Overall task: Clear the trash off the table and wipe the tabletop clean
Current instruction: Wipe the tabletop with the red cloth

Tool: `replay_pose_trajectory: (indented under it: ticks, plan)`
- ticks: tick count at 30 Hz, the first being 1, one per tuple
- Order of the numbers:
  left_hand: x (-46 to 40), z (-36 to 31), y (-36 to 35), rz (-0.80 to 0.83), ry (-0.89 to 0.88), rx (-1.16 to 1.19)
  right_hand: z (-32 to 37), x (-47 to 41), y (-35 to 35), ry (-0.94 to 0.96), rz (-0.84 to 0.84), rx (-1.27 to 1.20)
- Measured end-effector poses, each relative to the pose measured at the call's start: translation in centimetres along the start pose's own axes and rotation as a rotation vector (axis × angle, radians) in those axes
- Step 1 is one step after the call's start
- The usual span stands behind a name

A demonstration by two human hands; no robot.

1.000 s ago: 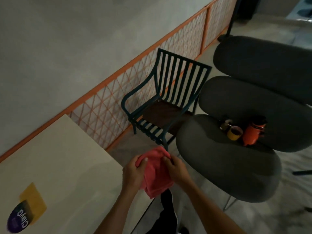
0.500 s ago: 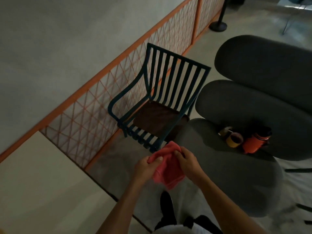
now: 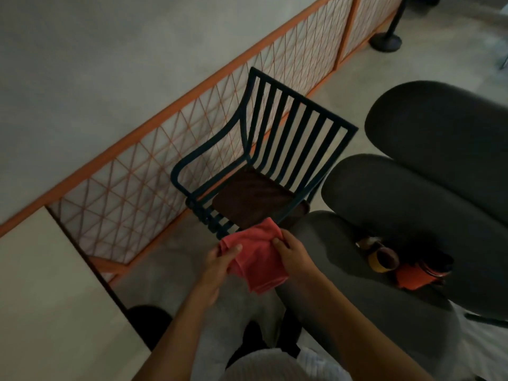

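Cloth: a red cloth [image 3: 255,259] is held up in the air between both hands, folded and bunched, with its lower corner hanging down; it sits in front of the slatted chair's front edge, off the table.
Left hand: the left hand [image 3: 220,264] pinches the cloth's left edge, thumb on top and fingers curled under.
Right hand: the right hand [image 3: 292,255] grips the cloth's right side, fingers curled over the fabric.
Table: a pale tabletop [image 3: 46,298] lies to the left of the chair, only its corner and near edge showing.
Chair: a dark green slatted chair [image 3: 264,171] with a brown seat stands against the orange lattice fence [image 3: 154,160].
Seat cushions: grey rounded cushions [image 3: 412,193] lie to the right of the chair.
Small items: a yellow cup [image 3: 380,259] and an orange bottle [image 3: 417,273] rest on the nearest cushion, right of the chair.
Stand: a black post base [image 3: 384,41] sits beyond the chair, near the fence.
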State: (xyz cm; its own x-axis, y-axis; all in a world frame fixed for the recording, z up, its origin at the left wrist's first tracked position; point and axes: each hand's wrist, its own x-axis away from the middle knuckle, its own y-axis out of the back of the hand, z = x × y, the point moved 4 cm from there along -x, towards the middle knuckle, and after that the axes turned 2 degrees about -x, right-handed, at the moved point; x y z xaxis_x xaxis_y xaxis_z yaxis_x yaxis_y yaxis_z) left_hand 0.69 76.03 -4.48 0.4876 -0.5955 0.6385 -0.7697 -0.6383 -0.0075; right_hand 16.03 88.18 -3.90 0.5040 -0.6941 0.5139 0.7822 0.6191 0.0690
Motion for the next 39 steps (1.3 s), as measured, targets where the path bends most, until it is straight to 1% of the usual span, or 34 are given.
replay_pose_trajectory:
  ticks: [2, 6, 9, 14, 17, 19, 25, 30, 33, 35, 39]
  plan:
    - [-0.8, -1.3, -0.9, -0.050, -0.053, 0.024, 1.2, -1.5, 0.3, 0.007, 0.024, -0.029]
    - [-2.7, -2.0, -1.5, -0.146, -0.078, -0.019, 1.5, -3.9, 0.4, -0.011, 0.060, -0.066]
    - [-4.9, -2.8, -1.5, -0.181, -0.105, -0.135, 1.4, -6.0, 0.2, -0.037, 0.059, -0.099]
    - [-10.6, -3.4, -1.4, -0.208, -0.145, -0.427, 0.5, -10.2, -0.5, -0.060, 0.007, -0.114]
    - [-15.0, -3.4, -1.3, -0.185, -0.123, -0.589, -0.5, -13.5, -1.2, -0.099, -0.060, -0.098]
    - [-17.9, -3.4, -1.1, -0.140, -0.123, -0.686, -1.2, -15.6, -1.9, -0.144, -0.109, -0.086]
    - [-26.7, -4.4, -0.6, -0.005, -0.198, -0.885, -3.1, -22.2, -4.1, -0.277, -0.228, -0.029]
    - [-35.6, -3.8, -0.7, 0.073, -0.251, -1.099, -5.5, -29.1, -5.1, -0.338, -0.242, -0.059]
    - [-40.7, -2.7, -1.3, 0.096, -0.244, -1.210, -7.8, -33.3, -5.3, -0.344, -0.257, -0.062]
    - [-44.0, -1.8, -2.0, 0.109, -0.239, -1.247, -9.5, -36.0, -5.5, -0.351, -0.267, -0.095]
    - [-49.4, -0.1, -3.4, 0.152, -0.301, -1.231, -11.6, -40.1, -5.2, -0.332, -0.340, -0.134]
